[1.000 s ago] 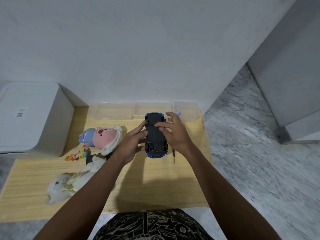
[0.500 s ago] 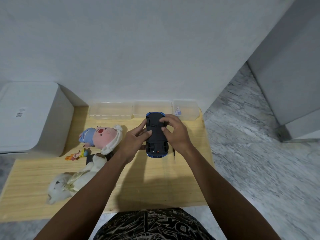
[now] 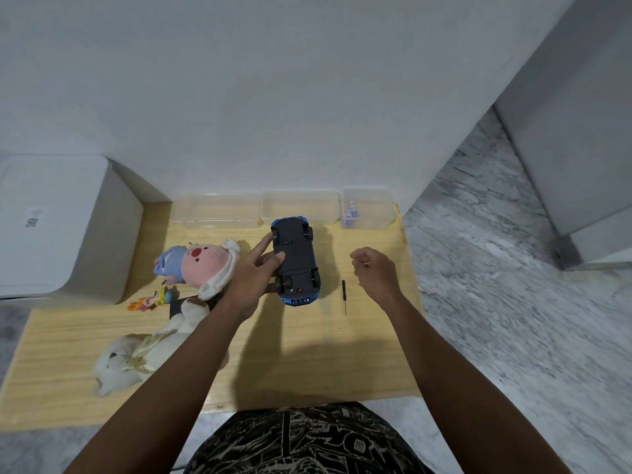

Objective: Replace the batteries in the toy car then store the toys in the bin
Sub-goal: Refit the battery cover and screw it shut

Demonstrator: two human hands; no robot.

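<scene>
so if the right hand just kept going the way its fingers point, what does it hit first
The right hand has loosely curled fingers aimed left, toward the toy car held by the left hand. Going straight on, it would probably meet the car's side first; the bare table lies between them, though depth is unclear.

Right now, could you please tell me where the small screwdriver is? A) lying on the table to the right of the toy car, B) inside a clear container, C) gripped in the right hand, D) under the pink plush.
A: the screwdriver lies on the table right of the upturned toy car, below the right hand.
</scene>
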